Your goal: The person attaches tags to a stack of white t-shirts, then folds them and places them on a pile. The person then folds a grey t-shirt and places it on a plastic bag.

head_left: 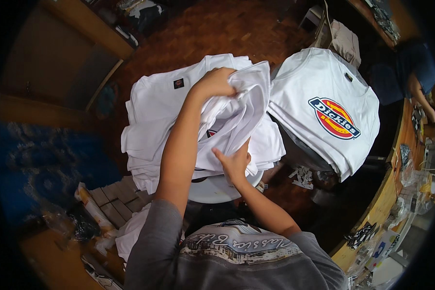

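Observation:
A white T-shirt (250, 104) is bunched and partly raised between my two hands, its opening gaping toward me. My left hand (216, 82) grips the far part, its fingers closed in the folds. Nearer me, my right hand (236, 163) holds the lower edge, its thumb on the near side and other fingers partly hidden by cloth. Underneath lies a stack of white T-shirts (147, 108), the top one showing a small dark neck label (179, 83). A round white stool top (212, 191) shows below the stack.
To the right, another pile of white T-shirts (295, 82) bears a red, yellow and blue oval print. A wooden table (372, 212) with plastic bags curves along the right side, where another person's arm (420, 96) reaches. Paper scraps (302, 177) lie on the floor.

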`<control>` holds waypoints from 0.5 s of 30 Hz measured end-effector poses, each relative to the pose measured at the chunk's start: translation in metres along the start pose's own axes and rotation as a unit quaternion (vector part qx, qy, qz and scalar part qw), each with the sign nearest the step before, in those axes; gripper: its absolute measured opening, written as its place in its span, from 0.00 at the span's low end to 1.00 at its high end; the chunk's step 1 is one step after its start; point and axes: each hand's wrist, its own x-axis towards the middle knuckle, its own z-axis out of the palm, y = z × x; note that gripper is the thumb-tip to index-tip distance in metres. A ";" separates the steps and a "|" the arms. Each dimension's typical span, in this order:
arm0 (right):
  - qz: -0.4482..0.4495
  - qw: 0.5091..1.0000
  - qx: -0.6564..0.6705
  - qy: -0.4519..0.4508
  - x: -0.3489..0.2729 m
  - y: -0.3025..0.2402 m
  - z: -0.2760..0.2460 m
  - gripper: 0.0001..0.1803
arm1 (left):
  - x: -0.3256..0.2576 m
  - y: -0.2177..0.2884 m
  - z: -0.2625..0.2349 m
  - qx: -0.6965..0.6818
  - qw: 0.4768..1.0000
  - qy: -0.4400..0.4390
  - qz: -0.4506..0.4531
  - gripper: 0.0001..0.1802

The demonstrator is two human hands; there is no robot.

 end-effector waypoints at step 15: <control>0.226 0.869 0.376 -0.229 0.112 0.088 -0.107 0.33 | -0.089 -0.026 0.072 0.037 0.832 0.514 0.205 0.07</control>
